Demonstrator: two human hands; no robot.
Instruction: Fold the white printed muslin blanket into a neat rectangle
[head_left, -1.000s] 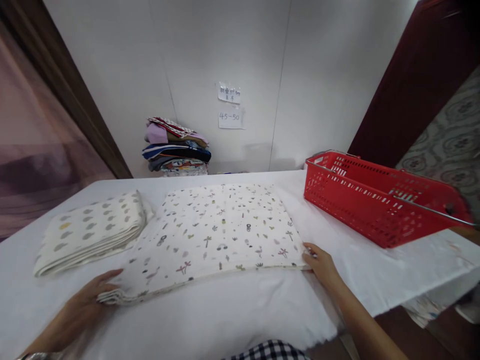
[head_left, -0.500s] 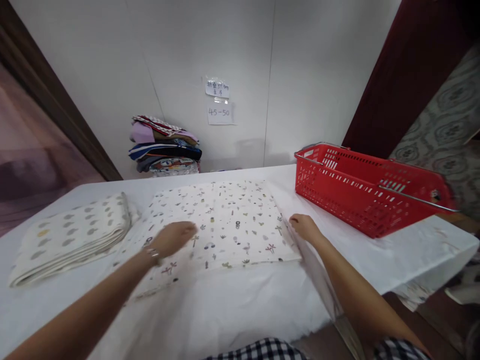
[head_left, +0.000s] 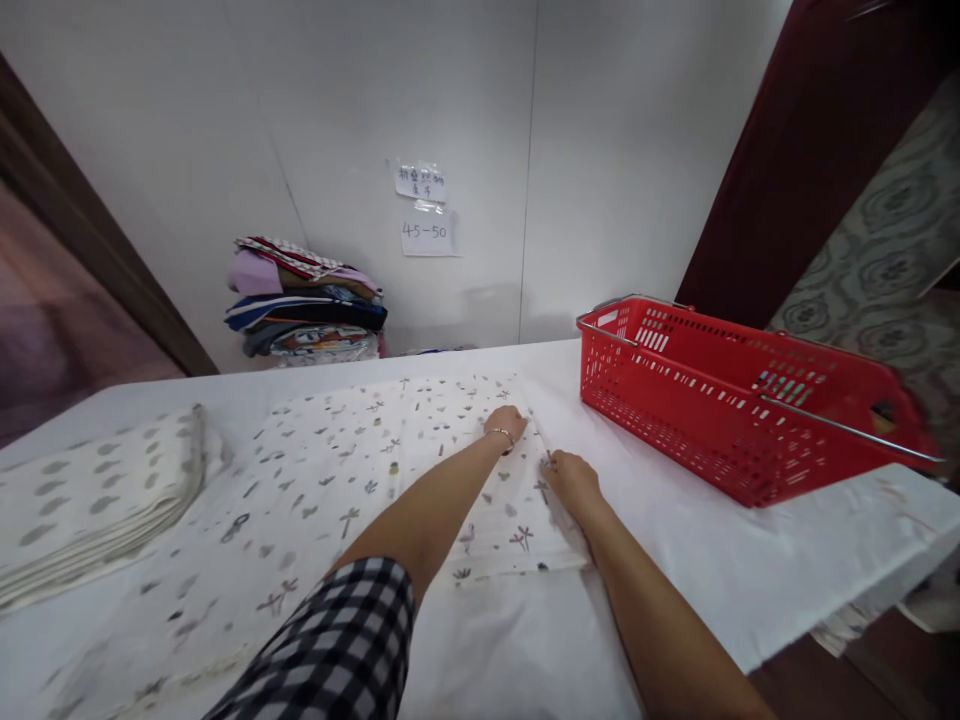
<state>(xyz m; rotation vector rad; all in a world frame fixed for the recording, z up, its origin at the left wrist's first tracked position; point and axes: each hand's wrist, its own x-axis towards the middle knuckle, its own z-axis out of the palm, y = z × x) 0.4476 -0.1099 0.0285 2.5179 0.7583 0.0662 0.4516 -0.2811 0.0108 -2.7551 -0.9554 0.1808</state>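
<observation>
A thin white cloth point(head_left: 322, 500) printed with small palms and other motifs lies spread over the table, partly folded at its right side. My left hand point(head_left: 508, 424), with a bracelet at the wrist, reaches across to the cloth's right edge; its fingers are curled down on the fabric, the fingertips hidden. Slightly nearer to me, my right hand point(head_left: 574, 480) pinches that same edge between thumb and fingers. To the left sits a folded cloth point(head_left: 112, 485) with grey leaf-like marks, stacked in several layers.
A red plastic basket point(head_left: 675, 400) with metal handles stands on the right of the white-covered table point(head_left: 645, 560). Behind the table, by the wall, is a pile of folded fabrics point(head_left: 307, 300). Two paper labels point(head_left: 427, 232) are taped to the wall.
My left hand has moved right to the cloth's right edge, and my right hand now grips that edge. On the left, the printed cloth spreads wider toward me.
</observation>
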